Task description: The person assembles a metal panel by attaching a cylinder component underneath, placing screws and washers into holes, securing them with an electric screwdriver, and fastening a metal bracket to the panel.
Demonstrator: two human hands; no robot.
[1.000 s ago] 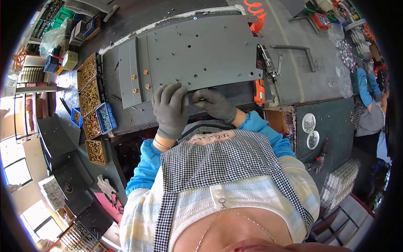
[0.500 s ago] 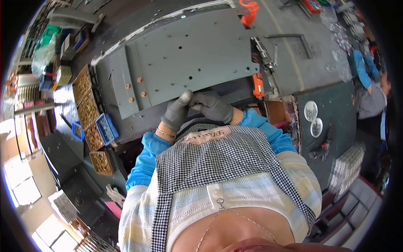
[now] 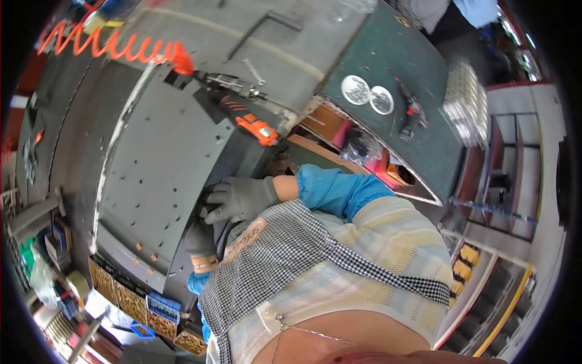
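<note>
My two grey-gloved hands meet close in front of my checked apron, beside the near edge of a grey metal panel (image 3: 142,176). My right hand (image 3: 245,197) is closed, its bent fingers and thumb gathered at the fingertips of the other hand. Below it, my left hand (image 3: 200,238) looks closed too, its fingers mostly covered by the right. Whether anything small lies between them is hidden. Several holes and short studs dot the panel, and copper-coloured round fittings (image 3: 154,257) stand near its lower end.
An orange-and-black power tool (image 3: 257,128) lies beyond the panel, by a coiled orange hose (image 3: 109,48) and a wrench (image 3: 254,71). White dishes (image 3: 354,90) of small parts sit on a green bench (image 3: 339,67). Trays of brass parts (image 3: 130,303) stand lower left. Another person (image 3: 424,12) is at the upper right.
My view has swung to the right, so the panel appears turned and further left, and more of the green bench shows. My hands stay together, the right now covering more of the left.
</note>
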